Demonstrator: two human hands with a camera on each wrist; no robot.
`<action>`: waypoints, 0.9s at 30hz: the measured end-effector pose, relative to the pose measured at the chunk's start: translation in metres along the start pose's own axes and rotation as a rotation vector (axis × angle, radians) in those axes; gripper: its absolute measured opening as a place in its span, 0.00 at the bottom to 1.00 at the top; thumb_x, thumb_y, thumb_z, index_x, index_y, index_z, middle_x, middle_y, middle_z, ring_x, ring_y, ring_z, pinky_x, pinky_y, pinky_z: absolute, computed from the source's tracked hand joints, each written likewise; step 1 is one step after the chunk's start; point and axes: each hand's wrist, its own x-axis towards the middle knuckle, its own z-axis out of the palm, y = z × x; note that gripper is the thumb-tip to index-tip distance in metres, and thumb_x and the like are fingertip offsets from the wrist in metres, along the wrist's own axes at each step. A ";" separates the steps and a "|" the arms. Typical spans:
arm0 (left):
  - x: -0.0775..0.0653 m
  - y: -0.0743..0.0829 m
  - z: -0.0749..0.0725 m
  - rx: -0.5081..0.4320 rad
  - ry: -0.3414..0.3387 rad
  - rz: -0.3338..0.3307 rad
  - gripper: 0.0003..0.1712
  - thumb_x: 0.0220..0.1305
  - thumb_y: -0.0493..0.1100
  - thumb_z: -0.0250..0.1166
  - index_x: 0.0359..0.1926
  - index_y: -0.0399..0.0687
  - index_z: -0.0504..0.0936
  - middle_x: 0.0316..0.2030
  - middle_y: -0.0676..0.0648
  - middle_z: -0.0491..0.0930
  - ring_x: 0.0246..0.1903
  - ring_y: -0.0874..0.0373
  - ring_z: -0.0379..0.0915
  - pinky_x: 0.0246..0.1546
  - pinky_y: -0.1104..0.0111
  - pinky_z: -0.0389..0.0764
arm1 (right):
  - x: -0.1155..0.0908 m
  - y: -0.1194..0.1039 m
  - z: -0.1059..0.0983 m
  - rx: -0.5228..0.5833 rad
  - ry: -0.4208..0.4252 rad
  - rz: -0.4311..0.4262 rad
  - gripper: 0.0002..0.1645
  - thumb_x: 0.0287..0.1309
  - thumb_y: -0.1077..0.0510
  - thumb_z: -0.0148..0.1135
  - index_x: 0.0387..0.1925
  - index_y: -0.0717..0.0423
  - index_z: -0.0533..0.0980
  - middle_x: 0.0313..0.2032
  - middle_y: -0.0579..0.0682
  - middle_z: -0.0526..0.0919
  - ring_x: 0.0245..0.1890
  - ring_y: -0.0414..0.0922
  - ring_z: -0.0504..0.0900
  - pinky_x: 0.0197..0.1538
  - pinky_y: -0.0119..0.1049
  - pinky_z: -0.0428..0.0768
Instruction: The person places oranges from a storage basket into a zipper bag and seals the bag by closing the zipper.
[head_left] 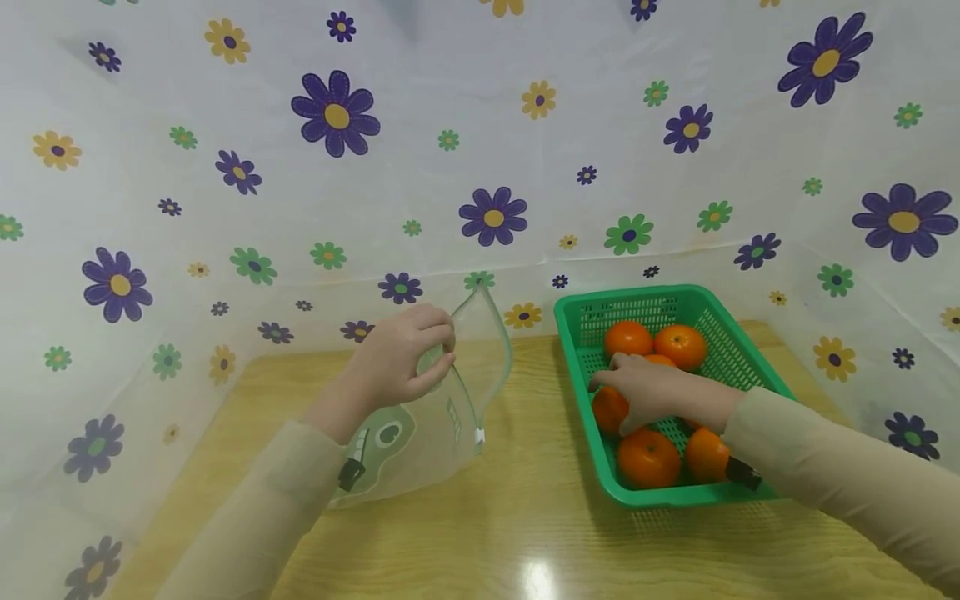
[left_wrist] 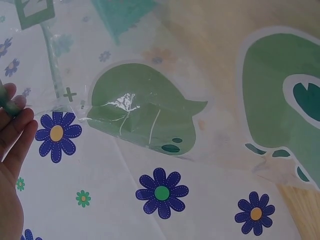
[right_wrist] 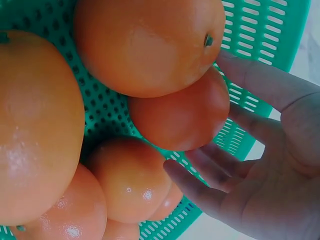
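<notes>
In the head view my left hand (head_left: 408, 354) pinches the upper edge of a clear zip bag (head_left: 420, 467) printed with green cartoon shapes. The bag's mouth gapes to the right, with a white slider (head_left: 480, 435) at its lower corner. The left wrist view shows the bag's printed side (left_wrist: 145, 107) beside my fingers. My right hand (head_left: 648, 387) reaches into a green basket (head_left: 615, 493), its thumb and fingers around a mandarin (right_wrist: 182, 112) by the left wall. Another mandarin (head_left: 648, 458) lies just in front of that hand.
More mandarins (head_left: 681, 346) lie at the back of the basket, and one (head_left: 707, 456) is near its front right, partly behind the right wrist. Bag and basket stand on a wooden table (head_left: 517, 517). A flower-printed sheet (head_left: 420, 183) hangs behind and along both sides.
</notes>
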 end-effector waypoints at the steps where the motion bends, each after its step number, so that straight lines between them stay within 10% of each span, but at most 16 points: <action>1: 0.000 0.000 0.000 0.002 -0.001 0.001 0.06 0.63 0.42 0.64 0.31 0.46 0.82 0.37 0.47 0.84 0.41 0.51 0.81 0.45 0.59 0.88 | 0.000 0.000 0.000 -0.004 -0.007 0.006 0.39 0.49 0.58 0.84 0.64 0.50 0.79 0.55 0.62 0.76 0.48 0.53 0.76 0.49 0.47 0.87; 27: 0.000 0.001 0.000 0.011 -0.001 0.013 0.06 0.63 0.42 0.65 0.31 0.45 0.82 0.36 0.47 0.83 0.39 0.52 0.80 0.42 0.60 0.88 | 0.017 0.005 0.000 -0.128 -0.064 -0.028 0.37 0.45 0.60 0.84 0.59 0.50 0.80 0.51 0.57 0.80 0.42 0.48 0.77 0.46 0.45 0.87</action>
